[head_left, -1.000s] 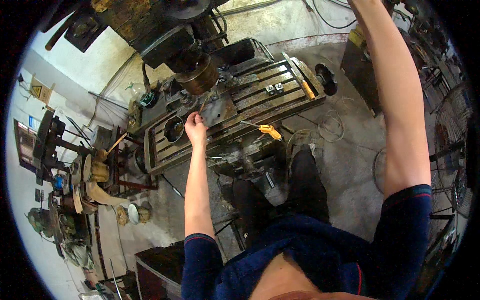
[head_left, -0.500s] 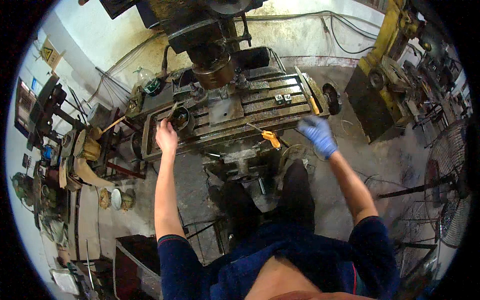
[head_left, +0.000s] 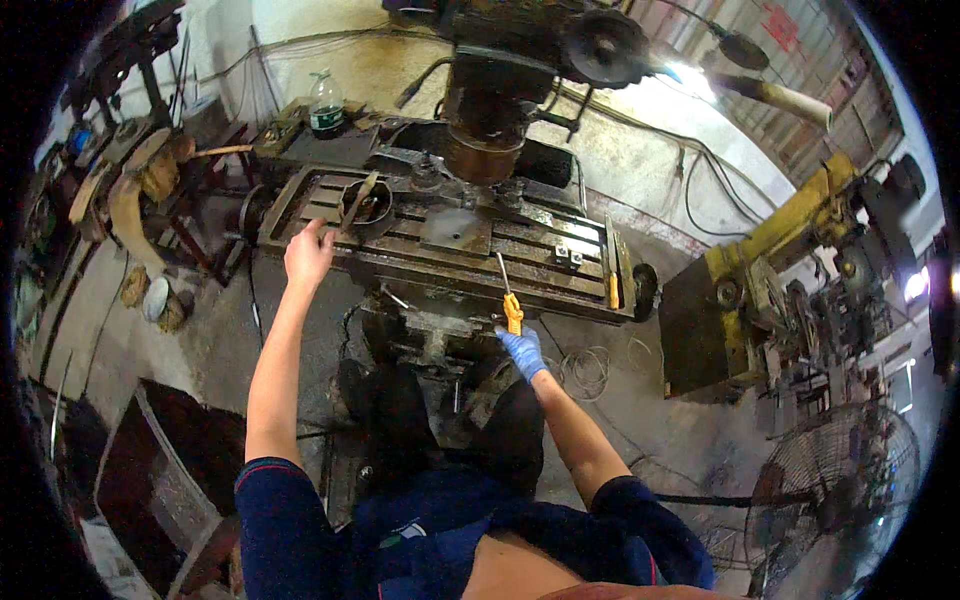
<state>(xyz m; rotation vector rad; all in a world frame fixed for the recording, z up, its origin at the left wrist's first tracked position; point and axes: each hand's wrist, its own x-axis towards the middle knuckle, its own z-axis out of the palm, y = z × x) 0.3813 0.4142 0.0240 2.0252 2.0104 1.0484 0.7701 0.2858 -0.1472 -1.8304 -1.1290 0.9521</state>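
Note:
My right hand (head_left: 524,354), in a blue glove, is closed around the lower end of a yellow air blow gun (head_left: 513,312) at the front edge of the machine table (head_left: 400,262). The gun's thin metal nozzle points away from me, toward the table slots. My bare left hand (head_left: 309,254) hovers by the table's front left, fingers loosely bent and apart, with nothing visible in it. Just beyond it sits a round dark pan (head_left: 384,212) with a brush-like tool (head_left: 360,196) leaning in it. A flat metal plate (head_left: 456,230) lies under the spindle head (head_left: 484,150).
Two small metal blocks (head_left: 568,258) stand on the table's right part, beside a yellow-handled file (head_left: 614,290). A large plastic bottle (head_left: 326,108) is at the back left. A coiled cable (head_left: 585,372) lies on the floor; a fan (head_left: 835,500) stands right.
My right hand has moved left and toward me onto the blow gun, which has turned. My left hand has drawn away from the pan and its tool. The view has turned too.

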